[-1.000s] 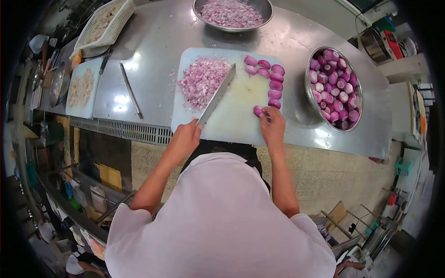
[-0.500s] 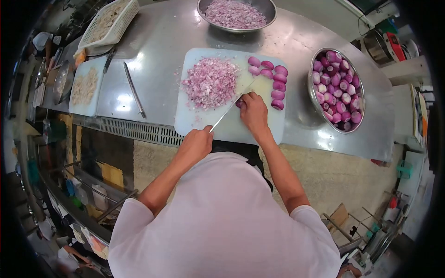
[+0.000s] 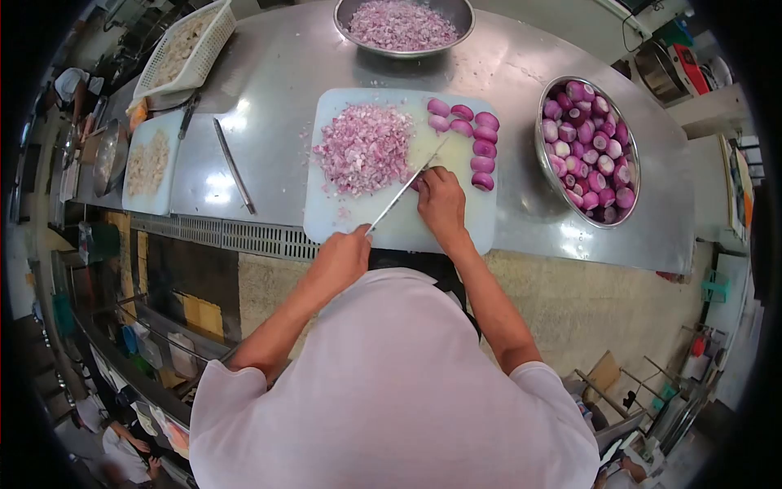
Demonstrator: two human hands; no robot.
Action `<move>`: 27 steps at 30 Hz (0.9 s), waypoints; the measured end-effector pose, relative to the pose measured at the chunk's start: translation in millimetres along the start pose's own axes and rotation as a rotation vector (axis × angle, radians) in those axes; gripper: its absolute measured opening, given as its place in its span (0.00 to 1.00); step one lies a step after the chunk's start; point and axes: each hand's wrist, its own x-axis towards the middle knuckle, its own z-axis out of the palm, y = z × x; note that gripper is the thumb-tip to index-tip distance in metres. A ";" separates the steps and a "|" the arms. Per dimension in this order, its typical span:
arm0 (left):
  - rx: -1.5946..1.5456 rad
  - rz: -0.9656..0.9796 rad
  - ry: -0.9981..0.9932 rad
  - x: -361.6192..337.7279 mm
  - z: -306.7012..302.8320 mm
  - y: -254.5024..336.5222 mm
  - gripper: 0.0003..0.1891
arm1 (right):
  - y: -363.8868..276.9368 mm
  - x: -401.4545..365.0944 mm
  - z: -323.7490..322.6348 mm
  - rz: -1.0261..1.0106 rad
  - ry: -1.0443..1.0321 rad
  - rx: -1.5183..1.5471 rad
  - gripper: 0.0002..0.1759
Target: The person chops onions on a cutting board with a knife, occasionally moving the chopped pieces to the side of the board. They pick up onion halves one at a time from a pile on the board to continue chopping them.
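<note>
Head view: the left hand (image 3: 342, 259) has its grip closed firmly round the handle of a long knife (image 3: 399, 196); the blade is steel, seen nearly edge-on as a thin bright line, and slants away across the board with its tip near the loose onion halves; the right hand (image 3: 442, 200) has its fingers curled and bunched, pinching an onion piece (image 3: 416, 186) against the blade's side, the piece mostly hidden beneath them.

The cutting board (image 3: 476, 216) is pale, smooth, round-cornered, and damp in its middle; a loose, grainy mound of chopped onion (image 3: 364, 149) covers its left part; glossy purple onion halves (image 3: 484, 148), domed, stand in a bent row along its far right corner; its near edge lies by the front edge of the bench (image 3: 273, 98), leaving little margin towards the body.

On the bench, brushed steel with bright glare, a round metal bowl (image 3: 542, 155) of peeled onions (image 3: 588, 147) stands right of the board, a narrow bare strip between; a second metal bowl (image 3: 405, 54), holding chopped onion, stands beyond; a slim metal rod (image 3: 234, 167) lies left, with open steel around it.
</note>
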 end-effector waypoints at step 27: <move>0.004 0.018 -0.042 11.8 1.5 2.9 0.11 | 6.4 -11.8 5.1 0.007 0.137 0.113 0.05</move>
